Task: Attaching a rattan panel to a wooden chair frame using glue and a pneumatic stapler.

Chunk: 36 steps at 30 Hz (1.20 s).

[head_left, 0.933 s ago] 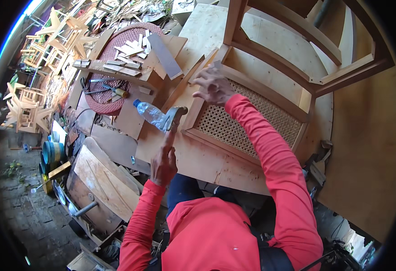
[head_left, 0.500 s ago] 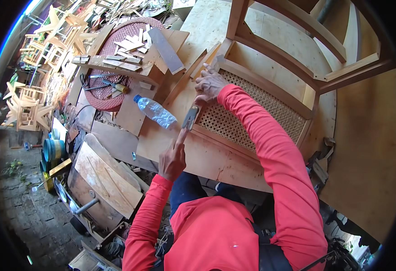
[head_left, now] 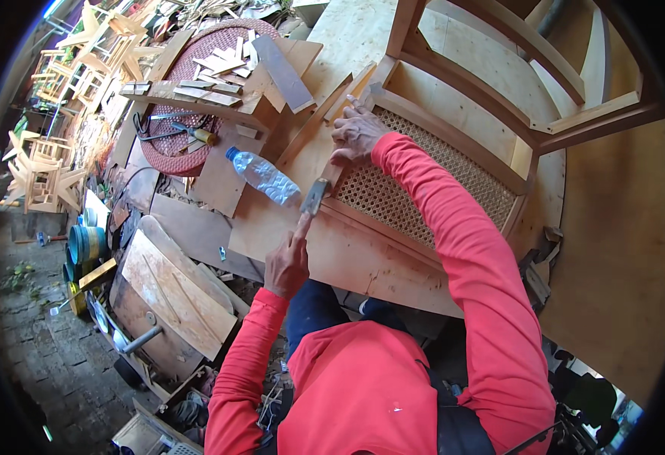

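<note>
A hammer (head_left: 315, 197) is in my left hand (head_left: 287, 268), its fingers closed round the handle. The hammer's head stands beside the left end of a wooden chair's seat frame (head_left: 382, 236); I cannot tell if they touch. My right hand (head_left: 358, 136) grips that end of the frame, fingers over the wood and thumb toward the hammer. Woven cane (head_left: 393, 199) fills the seat, partly hidden by my right forearm. The chair's back (head_left: 473, 95) stretches away to the upper right.
A clear plastic bottle (head_left: 264, 176) with a blue cap lies left of the hammer. Beyond it, a wooden piece (head_left: 196, 104) carries several thin wood strips. Pliers and a wooden-handled tool (head_left: 202, 135) lie on a red woven round seat (head_left: 167, 155). Small wooden stools (head_left: 48, 171) are stacked far left.
The hammer has drawn back slightly from the frame, toward me. My right hand keeps its place on the frame. The whole view has shifted a little.
</note>
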Available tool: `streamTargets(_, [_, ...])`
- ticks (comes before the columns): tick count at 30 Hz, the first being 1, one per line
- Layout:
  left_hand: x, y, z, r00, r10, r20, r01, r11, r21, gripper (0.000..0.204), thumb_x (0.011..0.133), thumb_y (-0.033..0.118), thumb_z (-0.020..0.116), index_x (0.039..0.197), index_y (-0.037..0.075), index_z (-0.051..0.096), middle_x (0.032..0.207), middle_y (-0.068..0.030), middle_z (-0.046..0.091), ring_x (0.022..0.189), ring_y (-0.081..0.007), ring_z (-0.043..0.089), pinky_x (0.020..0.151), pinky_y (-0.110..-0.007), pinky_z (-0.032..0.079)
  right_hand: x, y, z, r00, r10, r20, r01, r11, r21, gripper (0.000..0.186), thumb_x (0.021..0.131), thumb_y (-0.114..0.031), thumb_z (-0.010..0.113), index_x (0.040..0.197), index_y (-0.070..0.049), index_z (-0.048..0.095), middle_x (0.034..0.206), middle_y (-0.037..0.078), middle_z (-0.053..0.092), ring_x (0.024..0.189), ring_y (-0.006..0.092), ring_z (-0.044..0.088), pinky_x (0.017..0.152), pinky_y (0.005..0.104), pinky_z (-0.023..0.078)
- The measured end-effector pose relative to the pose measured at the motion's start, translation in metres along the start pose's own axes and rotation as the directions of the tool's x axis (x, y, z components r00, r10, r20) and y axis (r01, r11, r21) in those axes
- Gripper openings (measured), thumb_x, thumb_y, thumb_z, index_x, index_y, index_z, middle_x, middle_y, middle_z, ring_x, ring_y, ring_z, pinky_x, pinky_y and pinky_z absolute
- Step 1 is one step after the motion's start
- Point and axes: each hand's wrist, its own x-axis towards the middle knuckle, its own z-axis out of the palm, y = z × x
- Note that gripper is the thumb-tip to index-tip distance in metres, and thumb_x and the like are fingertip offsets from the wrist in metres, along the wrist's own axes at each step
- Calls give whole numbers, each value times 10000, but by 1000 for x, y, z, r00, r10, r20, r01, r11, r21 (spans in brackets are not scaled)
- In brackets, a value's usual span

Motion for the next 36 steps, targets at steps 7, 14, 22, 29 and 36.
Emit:
streamTargets(7, [-27,-1,-18,992,-60,-115,45,990,-132,591,950,-3,594,1517,99,460,991,-230,665,803,-448,650,656,-519,509,-86,-91,40,628,272,-729,-145,962,233,561,787,-390,844,1213,-74,661,1150,110,559,1052,307,546,945,461,454])
streamTargets(14, [-32,16,-11,993,52,-103,-66,989,-135,626,937,-29,599,1533,96,452,1004,-218,671,809,-435,661,654,-506,516,-165,-154,117,615,467,-636,-301,884,358,513,809,-301,822,1242,-67,678,1101,92,566,1032,290,540,901,447,443])
streamTargets(22, [-29,18,3,997,64,45,-63,998,-7,626,952,-8,587,1546,102,426,974,-213,632,787,-431,646,627,-513,505,-161,-150,126,640,423,-642,-271,906,326,412,883,-254,747,1214,-18,680,1027,101,570,1012,296,539,899,443,432])
streamTargets(29, [-32,16,2,998,67,-12,-67,993,-96,614,950,-13,585,1537,97,440,1049,-234,658,809,-452,651,678,-509,526,-160,-150,129,640,400,-656,-259,916,306,394,905,-244,725,1208,2,669,1032,112,573,1011,303,540,908,447,425])
streamTargets(36, [-17,13,-2,985,52,-162,-64,995,-71,616,956,-11,583,1543,118,450,1062,-224,669,847,-439,661,696,-509,520,-161,-150,133,642,396,-656,-274,918,286,384,905,-240,727,1196,3,666,1027,112,565,1012,307,537,905,450,424])
